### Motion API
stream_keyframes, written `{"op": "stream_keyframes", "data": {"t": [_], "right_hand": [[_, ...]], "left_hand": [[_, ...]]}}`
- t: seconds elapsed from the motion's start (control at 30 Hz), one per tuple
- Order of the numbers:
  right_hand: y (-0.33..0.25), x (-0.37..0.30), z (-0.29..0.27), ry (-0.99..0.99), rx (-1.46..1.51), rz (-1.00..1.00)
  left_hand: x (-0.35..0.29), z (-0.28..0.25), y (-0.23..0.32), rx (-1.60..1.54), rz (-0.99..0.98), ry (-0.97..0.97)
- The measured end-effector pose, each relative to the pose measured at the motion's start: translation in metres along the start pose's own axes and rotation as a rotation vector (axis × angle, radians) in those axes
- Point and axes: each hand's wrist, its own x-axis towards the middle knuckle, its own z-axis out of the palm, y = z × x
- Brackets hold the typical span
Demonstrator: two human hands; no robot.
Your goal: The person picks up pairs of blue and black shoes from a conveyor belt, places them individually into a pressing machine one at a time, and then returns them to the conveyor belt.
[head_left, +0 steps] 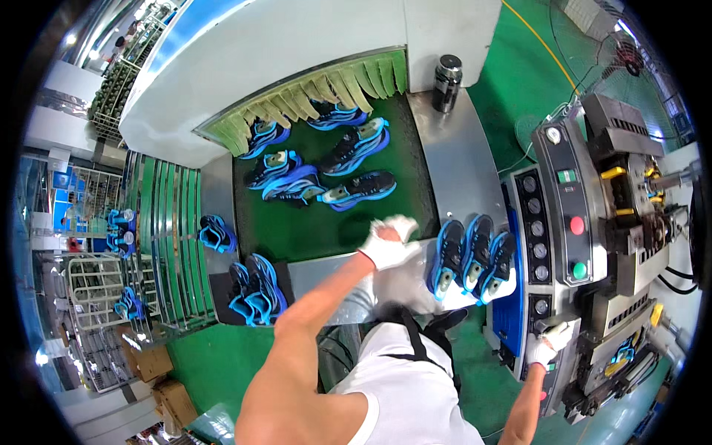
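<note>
My left hand (393,241), in a white glove, is over the near edge of the green conveyor belt (278,237). Motion smears its fingers, and no object shows in it. At the lower right my gloved right hand (550,343) is at the front of a grey machine (569,200) with gauges and buttons. Its fingers are too small to make out. Several black and blue sneakers (360,190) lie on the belt. Three more sneakers (470,252) stand side by side on the steel ledge, between my two hands.
A strip curtain (319,93) hangs over the tunnel mouth at the belt's far end. A dark flask (447,83) stands on the right steel ledge. More sneakers (256,289) rest at the left corner. Beyond them is a metal roller rack (174,245). Cardboard boxes (178,411) are lower left.
</note>
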Motion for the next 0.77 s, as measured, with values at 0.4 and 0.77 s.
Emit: {"op": "stream_keyframes", "data": {"t": [0.4,0.77], "right_hand": [[-0.121,-0.101,-0.167,-0.317,0.633,0.119],[-0.162,-0.075,-0.191,-0.831,2.335,-0.167]], "left_hand": [[0.099,-0.001,-0.174,0.428,-0.028,-0.024],[-0.024,-0.129,0.108,-0.958,0.255,-0.26]]}}
